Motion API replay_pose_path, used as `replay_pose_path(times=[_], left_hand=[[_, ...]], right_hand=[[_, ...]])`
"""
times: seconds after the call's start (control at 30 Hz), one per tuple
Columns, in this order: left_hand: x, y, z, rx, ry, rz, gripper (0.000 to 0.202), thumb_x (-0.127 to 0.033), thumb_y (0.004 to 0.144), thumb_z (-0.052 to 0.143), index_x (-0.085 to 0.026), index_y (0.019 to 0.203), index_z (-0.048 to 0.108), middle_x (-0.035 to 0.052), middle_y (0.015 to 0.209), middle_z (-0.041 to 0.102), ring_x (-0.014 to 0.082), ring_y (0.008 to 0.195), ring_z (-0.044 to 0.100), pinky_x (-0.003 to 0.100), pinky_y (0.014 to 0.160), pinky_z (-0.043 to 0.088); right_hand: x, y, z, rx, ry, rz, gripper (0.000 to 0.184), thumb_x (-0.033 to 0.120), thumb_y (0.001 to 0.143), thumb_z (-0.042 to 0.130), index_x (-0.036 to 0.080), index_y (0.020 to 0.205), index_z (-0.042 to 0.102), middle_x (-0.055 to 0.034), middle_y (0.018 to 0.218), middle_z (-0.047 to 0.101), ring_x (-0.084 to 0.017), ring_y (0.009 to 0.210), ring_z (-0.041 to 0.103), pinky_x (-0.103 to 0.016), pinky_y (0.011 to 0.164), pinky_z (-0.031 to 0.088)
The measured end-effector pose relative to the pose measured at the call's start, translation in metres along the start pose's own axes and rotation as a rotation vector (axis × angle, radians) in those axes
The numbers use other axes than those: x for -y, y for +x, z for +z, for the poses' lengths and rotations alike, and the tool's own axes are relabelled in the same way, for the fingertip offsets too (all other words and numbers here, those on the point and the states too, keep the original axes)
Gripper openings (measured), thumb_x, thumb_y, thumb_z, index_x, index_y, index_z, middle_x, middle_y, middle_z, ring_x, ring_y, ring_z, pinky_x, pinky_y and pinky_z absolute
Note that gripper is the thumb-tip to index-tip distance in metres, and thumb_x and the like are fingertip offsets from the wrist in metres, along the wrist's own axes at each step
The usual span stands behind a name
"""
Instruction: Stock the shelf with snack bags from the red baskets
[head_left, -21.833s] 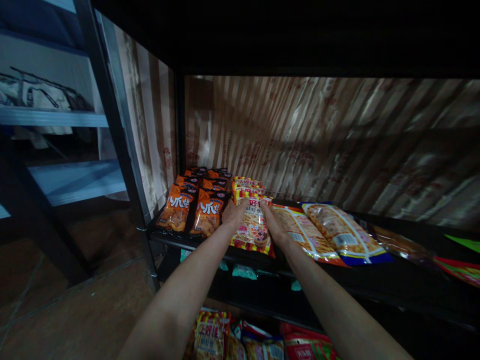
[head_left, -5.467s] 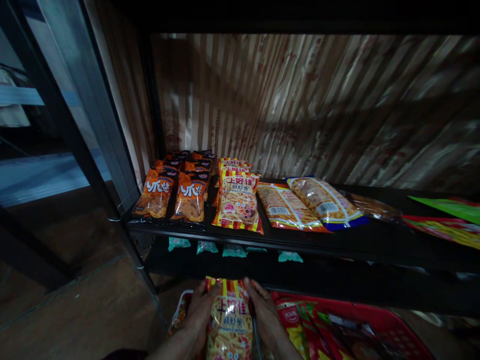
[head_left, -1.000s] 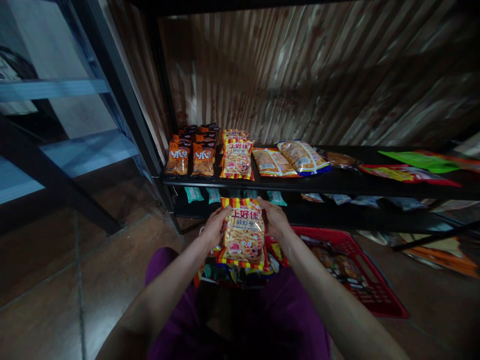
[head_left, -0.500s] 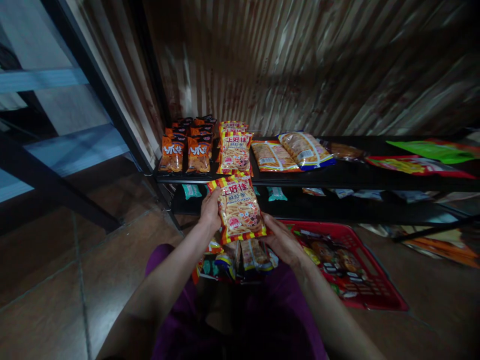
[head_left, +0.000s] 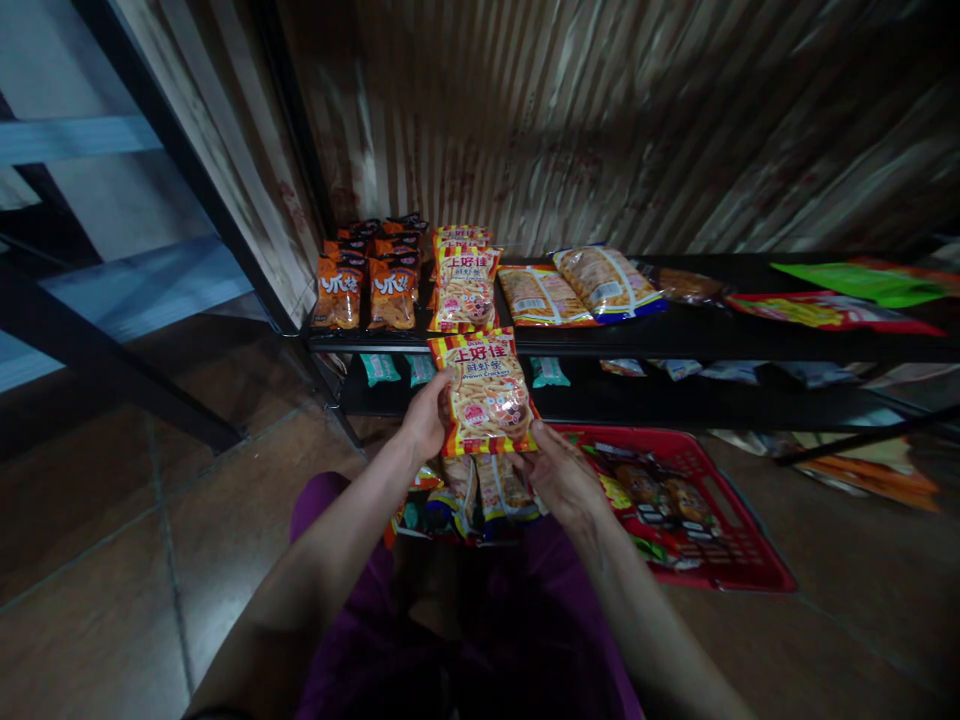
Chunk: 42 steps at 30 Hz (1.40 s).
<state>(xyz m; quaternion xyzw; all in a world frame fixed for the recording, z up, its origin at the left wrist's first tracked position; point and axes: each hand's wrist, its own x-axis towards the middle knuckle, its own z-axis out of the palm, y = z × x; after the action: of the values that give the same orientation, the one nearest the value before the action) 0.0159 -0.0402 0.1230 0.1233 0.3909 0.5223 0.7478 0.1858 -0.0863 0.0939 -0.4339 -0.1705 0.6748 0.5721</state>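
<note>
Between my two hands is a red-and-yellow bag of prawn crackers [head_left: 489, 393], its printed front facing me. My left hand [head_left: 427, 415] grips its left edge, and my right hand [head_left: 559, 470] holds the lower right corner. Just beyond it, a row of matching prawn cracker bags [head_left: 464, 290] stands upright on the black shelf [head_left: 712, 343]. Orange-and-black snack bags [head_left: 339, 292] stand in rows to their left. Two clear-fronted snack bags [head_left: 611, 283] lie to their right.
On the lower shelf sit small teal packets [head_left: 380, 368]. A red basket [head_left: 757, 550] with snack packs rests on the floor at right. More bags [head_left: 499, 490] lie below my hands, between my knees. A blue-and-black frame [head_left: 180, 270] stands at left, and a pleated curtain [head_left: 480, 120] hangs behind.
Both hands have shifted slightly with the prawn cracker bag, which now sits more upright and a little closer to the shelf edge. The view has tilted slightly downward.
</note>
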Motion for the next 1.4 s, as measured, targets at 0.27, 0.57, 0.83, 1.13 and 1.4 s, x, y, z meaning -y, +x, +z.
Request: replay_pose_path(times=[0.27,0.57,0.83,1.13,1.4], left_hand=[[0.017,-0.019,-0.003,0.055,0.112,0.075,0.04,-0.026,0.067,0.073,-0.017,0.104,0.06,0.0066,0.091,0.071,0.0209,0.081,0.068,0.036,0.079,0.053],[0.022,-0.023,0.0,0.046,0.077,0.171,0.04,-0.023,0.066,0.073,-0.016,0.102,0.058,0.0077,0.089,0.071,0.0211,0.079,0.068,0.038,0.082,0.052],[0.026,-0.023,0.004,-0.014,0.059,0.184,0.04,-0.023,0.065,0.075,-0.018,0.1,0.057,0.0058,0.086,0.07,0.0203,0.078,0.068,0.038,0.08,0.053],[0.017,-0.02,0.006,-0.008,0.035,0.076,0.036,-0.022,0.066,0.074,-0.013,0.098,0.059,0.0114,0.09,0.07,0.0235,0.08,0.068,0.038,0.076,0.055],[0.017,-0.022,-0.002,0.049,0.024,0.067,0.035,-0.021,0.067,0.072,-0.014,0.099,0.06,0.0097,0.089,0.071,0.0235,0.082,0.068,0.038,0.078,0.055]], right_hand=[[0.007,-0.008,0.01,-0.05,-0.029,-0.025,0.031,0.028,0.048,0.087,0.019,0.072,0.07,0.0007,0.072,0.074,-0.011,0.055,0.066,-0.021,0.052,0.057],[-0.009,-0.032,0.013,0.017,-0.182,0.084,0.035,0.035,0.047,0.087,0.017,0.068,0.065,-0.0032,0.068,0.073,-0.016,0.063,0.069,-0.023,0.056,0.057],[-0.024,-0.029,0.023,0.035,-0.083,0.054,0.034,0.028,0.042,0.089,0.015,0.061,0.064,-0.0027,0.063,0.071,-0.015,0.062,0.069,-0.022,0.063,0.058],[-0.023,-0.029,0.032,0.027,-0.05,0.013,0.031,0.026,0.04,0.089,0.015,0.056,0.065,0.0003,0.054,0.067,-0.012,0.054,0.065,-0.017,0.054,0.054],[-0.023,-0.039,0.034,0.066,-0.152,-0.017,0.03,0.032,0.047,0.087,0.016,0.055,0.063,-0.0008,0.056,0.068,-0.013,0.052,0.065,-0.021,0.054,0.055]])
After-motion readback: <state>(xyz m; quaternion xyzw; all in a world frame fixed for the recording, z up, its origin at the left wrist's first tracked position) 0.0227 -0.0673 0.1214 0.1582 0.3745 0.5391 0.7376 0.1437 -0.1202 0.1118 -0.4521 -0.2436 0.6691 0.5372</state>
